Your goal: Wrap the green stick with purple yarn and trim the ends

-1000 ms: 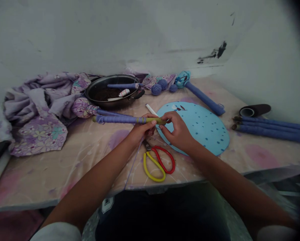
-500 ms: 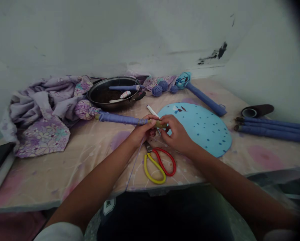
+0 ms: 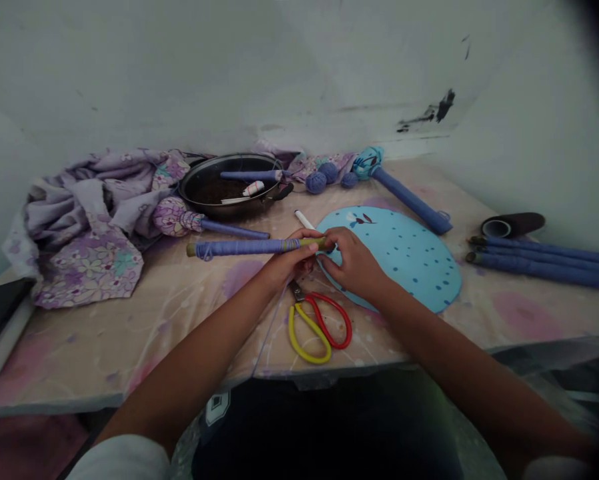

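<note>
stick [image 3: 242, 248]: centre, above table [image 3: 89, 347]; yarn-wrapped for most of its length, right end bare | left hand [image 3: 299, 257]: gripping stick | right hand [image 3: 354, 263]: pinching its right end | loose yarn [image 3: 270, 330]: hanging nearward | scissors [image 3: 320, 330]: near

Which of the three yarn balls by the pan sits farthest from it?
The right-hand yarn ball, the small one nearest the wrapped stick with the blue cloth head; the other two sit together, closer to the pan.
</note>
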Demonstrator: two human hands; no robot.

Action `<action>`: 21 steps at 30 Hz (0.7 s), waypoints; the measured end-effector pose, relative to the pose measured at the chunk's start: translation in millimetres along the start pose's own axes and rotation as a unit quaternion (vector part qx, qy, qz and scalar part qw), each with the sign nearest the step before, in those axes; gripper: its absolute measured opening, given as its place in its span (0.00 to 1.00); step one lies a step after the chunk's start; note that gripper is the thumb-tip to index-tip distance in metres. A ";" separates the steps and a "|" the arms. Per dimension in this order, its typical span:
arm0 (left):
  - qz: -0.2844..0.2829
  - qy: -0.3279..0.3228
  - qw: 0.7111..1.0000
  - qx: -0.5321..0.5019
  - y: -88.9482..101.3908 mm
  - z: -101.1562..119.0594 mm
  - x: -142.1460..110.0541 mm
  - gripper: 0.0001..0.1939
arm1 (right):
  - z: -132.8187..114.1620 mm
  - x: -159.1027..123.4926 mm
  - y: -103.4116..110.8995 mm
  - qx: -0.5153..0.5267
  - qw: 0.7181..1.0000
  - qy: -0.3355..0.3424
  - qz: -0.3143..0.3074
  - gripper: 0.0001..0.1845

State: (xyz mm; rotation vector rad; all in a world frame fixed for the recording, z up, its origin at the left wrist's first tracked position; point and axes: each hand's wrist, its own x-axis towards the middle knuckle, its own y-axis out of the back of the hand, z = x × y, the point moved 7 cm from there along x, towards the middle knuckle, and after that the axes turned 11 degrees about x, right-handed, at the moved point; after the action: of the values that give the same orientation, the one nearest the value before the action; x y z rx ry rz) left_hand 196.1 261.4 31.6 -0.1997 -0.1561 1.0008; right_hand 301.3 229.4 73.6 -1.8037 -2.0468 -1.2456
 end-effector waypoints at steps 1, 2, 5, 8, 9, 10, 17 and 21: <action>0.003 0.000 1.000 0.000 0.1 0.1 0.0 0.20 | 4.6 -0.6 0.4 0.020 1.000 -0.022 0.002 0.10; 0.005 0.000 1.000 0.001 0.0 0.2 0.0 0.19 | 11.5 -1.7 0.2 0.058 0.997 -0.059 0.003 0.12; 0.000 0.002 1.000 0.008 -1.4 0.3 -0.1 0.19 | 31.0 -6.6 -5.4 0.181 0.968 -0.173 0.000 0.14; 0.002 0.000 1.000 0.013 -0.4 -0.4 0.7 0.20 | 31.3 -5.4 -5.1 0.158 0.974 -0.162 0.008 0.13; 0.006 0.001 1.000 0.010 0.7 -0.9 1.2 0.20 | 26.4 -3.5 -2.9 0.124 0.984 -0.126 0.016 0.10; 0.010 0.002 1.000 0.007 1.9 -1.6 1.7 0.21 | 19.4 -1.7 -0.8 0.089 0.992 -0.080 0.024 0.08; 0.011 0.014 1.000 0.009 2.9 -1.9 2.0 0.24 | -5.0 -1.1 5.3 0.106 0.993 0.026 0.050 0.10; 0.016 0.002 1.000 -0.002 3.4 0.5 1.6 0.21 | 12.4 -3.1 -1.8 0.288 0.946 -0.142 0.039 0.14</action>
State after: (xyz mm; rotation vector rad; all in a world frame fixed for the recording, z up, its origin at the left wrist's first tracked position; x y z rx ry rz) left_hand 194.2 264.6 31.3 -0.2073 -0.1519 1.0328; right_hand 305.5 235.2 62.9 -1.8070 -2.1444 -0.3072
